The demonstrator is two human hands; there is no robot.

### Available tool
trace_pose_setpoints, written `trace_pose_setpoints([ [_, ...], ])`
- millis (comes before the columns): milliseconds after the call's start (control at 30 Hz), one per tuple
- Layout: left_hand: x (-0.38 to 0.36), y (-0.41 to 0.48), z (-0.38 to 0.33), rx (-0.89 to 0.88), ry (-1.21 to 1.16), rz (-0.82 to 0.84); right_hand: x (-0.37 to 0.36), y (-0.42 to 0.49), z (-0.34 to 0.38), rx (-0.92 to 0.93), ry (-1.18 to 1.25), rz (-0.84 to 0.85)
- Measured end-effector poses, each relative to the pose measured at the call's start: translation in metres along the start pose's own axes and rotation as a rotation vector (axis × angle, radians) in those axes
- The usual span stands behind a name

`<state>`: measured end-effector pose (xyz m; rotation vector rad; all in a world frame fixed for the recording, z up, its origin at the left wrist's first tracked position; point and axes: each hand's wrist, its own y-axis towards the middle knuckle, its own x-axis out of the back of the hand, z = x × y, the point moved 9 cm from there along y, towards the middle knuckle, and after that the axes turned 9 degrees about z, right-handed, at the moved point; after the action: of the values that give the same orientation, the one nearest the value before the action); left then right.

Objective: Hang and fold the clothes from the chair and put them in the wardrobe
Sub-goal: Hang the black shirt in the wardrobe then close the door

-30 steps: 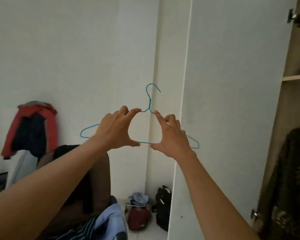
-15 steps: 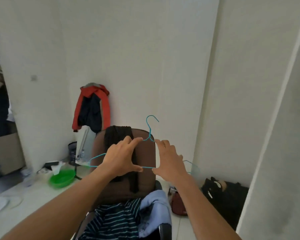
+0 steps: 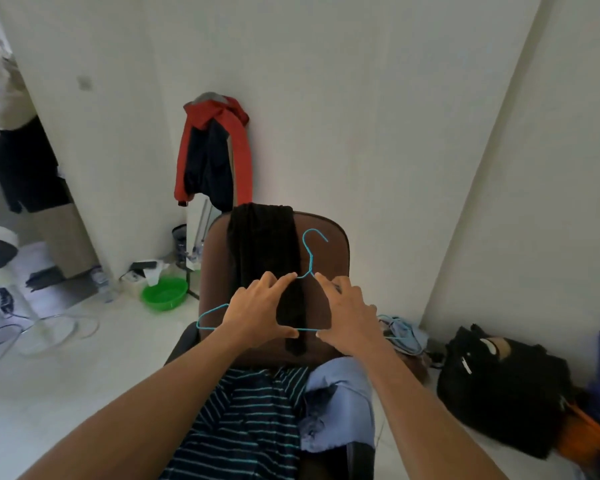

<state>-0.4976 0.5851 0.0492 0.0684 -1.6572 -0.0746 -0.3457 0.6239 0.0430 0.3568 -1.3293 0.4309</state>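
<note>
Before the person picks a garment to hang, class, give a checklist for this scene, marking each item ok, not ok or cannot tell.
1. Blue hanger gripped: ok, left hand and right hand both pinch it.
2. Hanger upright: ok.
3. Clothes on chair: ok, striped shirt and light blue shirt on seat, black garment over backrest.
4. Free hand: not ok.
5. Wardrobe open: cannot tell, out of view.

Only two arms of the person are in view. Left hand (image 3: 257, 308) and right hand (image 3: 349, 313) are bare. Left forearm (image 3: 146, 403) and right forearm (image 3: 426, 410) are also bare, uncovered from wrist to the bottom frame edge. Both forearms are lean and taper toward the wrists. The left looks bulkier near the lens from wide-angle stretch. Knuckles show on the backs of both hands. Clothing above the elbows is out of frame.
</note>
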Motion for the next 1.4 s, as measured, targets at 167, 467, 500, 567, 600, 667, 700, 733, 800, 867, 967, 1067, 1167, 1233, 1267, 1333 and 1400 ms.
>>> trace_pose_setpoints([
  [167, -0.015, 0.064, 0.048, -0.009, 0.006, -0.02, -0.005, 0.074, -0.011, -0.05, -0.015, -0.007],
  [467, -0.017, 0.233, 0.189, 0.108, -0.137, -0.084, 0.018, 0.21, -0.087, -0.407, 0.076, -0.141],
  [500, -0.021, 0.254, 0.199, 0.112, -0.152, -0.069, 0.02, 0.222, -0.098, -0.459, 0.095, -0.172],
  [567, -0.027, 0.286, 0.207, 0.102, -0.151, -0.014, 0.024, 0.232, -0.116, -0.538, 0.145, -0.239],
  [600, -0.031, 0.3, 0.21, 0.098, -0.135, 0.026, 0.025, 0.238, -0.122, -0.554, 0.164, -0.261],
  [667, -0.037, 0.323, 0.211, 0.097, -0.048, 0.095, 0.024, 0.251, -0.127, -0.552, 0.175, -0.267],
  [700, -0.038, 0.331, 0.21, 0.096, 0.007, 0.111, 0.023, 0.256, -0.127, -0.547, 0.176, -0.258],
  [733, -0.038, 0.337, 0.209, 0.091, 0.042, 0.109, 0.022, 0.261, -0.125, -0.537, 0.175, -0.254],
  [800, -0.035, 0.345, 0.208, 0.07, 0.01, 0.065, 0.022, 0.271, -0.117, -0.508, 0.166, -0.254],
  [867, -0.032, 0.349, 0.209, 0.034, -0.089, 0.005, 0.025, 0.281, -0.109, -0.496, 0.151, -0.252],
  [967, -0.03, 0.341, 0.207, -0.021, -0.173, -0.05, 0.029, 0.293, -0.098, -0.5, 0.121, -0.232],
  [1067, -0.039, 0.323, 0.205, -0.078, -0.2, -0.06, 0.03, 0.301, -0.084, -0.484, 0.093, -0.221],
  [1167, -0.064, 0.298, 0.2, -0.115, -0.249, -0.04, 0.024, 0.305, -0.068, -0.471, 0.079, -0.191],
  [1233, -0.085, 0.282, 0.195, -0.121, -0.261, -0.006, 0.016, 0.304, -0.059, -0.462, 0.072, -0.17],
  [1267, -0.096, 0.275, 0.193, -0.12, -0.266, 0.012, 0.013, 0.303, -0.055, -0.46, 0.071, -0.163],
  [1333, -0.116, 0.264, 0.192, -0.118, -0.289, 0.054, 0.005, 0.299, -0.052, -0.462, 0.073, -0.147],
  [1400, -0.134, 0.254, 0.192, -0.122, -0.307, 0.102, -0.002, 0.293, -0.053, -0.471, 0.063, -0.13],
])
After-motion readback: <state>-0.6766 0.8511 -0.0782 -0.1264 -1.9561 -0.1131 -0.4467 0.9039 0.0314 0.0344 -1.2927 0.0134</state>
